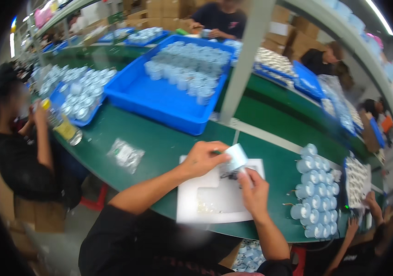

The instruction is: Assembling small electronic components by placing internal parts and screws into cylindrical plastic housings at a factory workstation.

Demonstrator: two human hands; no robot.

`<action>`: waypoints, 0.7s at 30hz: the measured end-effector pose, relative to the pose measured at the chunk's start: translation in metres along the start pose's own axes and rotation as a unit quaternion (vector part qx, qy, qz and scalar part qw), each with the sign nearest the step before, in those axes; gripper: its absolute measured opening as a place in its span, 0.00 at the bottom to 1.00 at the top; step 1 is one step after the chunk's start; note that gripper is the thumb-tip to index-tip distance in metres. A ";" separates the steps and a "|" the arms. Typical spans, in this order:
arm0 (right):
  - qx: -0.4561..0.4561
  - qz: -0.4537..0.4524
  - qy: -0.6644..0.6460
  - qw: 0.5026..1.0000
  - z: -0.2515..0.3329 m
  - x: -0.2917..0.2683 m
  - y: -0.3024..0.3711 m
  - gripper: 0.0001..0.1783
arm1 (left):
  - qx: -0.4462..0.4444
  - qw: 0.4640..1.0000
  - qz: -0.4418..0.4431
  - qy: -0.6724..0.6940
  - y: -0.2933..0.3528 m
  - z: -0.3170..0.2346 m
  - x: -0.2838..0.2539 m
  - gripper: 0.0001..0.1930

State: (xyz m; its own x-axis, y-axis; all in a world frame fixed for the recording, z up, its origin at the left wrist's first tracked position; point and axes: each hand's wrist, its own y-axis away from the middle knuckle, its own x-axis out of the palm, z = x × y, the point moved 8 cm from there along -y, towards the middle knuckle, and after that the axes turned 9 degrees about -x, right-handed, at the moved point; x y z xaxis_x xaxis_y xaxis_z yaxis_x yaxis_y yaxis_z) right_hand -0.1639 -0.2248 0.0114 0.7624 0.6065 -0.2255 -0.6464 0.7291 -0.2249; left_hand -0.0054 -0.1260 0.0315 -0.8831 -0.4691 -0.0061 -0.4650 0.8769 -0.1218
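My left hand [202, 158] pinches a light blue cup-shaped part [236, 156], held tilted above a white foam tray [188, 204]. Just below that part, my right hand [255, 191] is closed with its fingertips close to the part's lower edge. Whatever it grips is too small to make out. Within the tray's recess lie small clear pieces [209, 207], and small dark pieces [227, 175] show partly behind my hands.
A large blue bin [159, 112] holds rows of similar parts. More light blue parts [316, 195] stand stacked at right. A plastic bag [126, 155] and a bottle [67, 129] are at left. A grey post [242, 69] rises behind my hands. Co-workers sit on both sides.
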 end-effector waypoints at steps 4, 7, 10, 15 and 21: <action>-0.212 0.046 0.191 0.957 0.035 -0.004 -0.003 0.15 | 0.227 0.947 -0.135 -0.184 0.029 -0.040 -0.035 0.13; -0.278 0.071 0.225 0.931 0.055 0.000 -0.002 0.19 | 0.291 0.891 -0.187 -0.294 0.035 -0.051 -0.027 0.17; -0.364 0.115 0.266 0.885 0.078 0.027 0.002 0.28 | 0.316 0.870 -0.089 -0.368 0.036 -0.040 0.002 0.28; -0.338 0.159 0.260 0.890 0.056 0.042 0.004 0.33 | 0.326 0.885 -0.051 -0.329 0.043 -0.038 0.012 0.41; -0.324 0.223 0.166 0.904 0.045 0.043 0.007 0.33 | 0.330 0.878 -0.030 -0.345 0.041 -0.035 0.012 0.42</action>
State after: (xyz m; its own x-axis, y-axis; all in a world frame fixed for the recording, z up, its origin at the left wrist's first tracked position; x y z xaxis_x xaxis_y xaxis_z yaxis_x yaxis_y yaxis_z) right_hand -0.1346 -0.1794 0.0427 0.4409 0.5881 -0.6781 -0.8502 0.0315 -0.5255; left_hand -0.0374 -0.0920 0.0611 -0.5038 -0.6639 -0.5526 -0.1712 0.7038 -0.6894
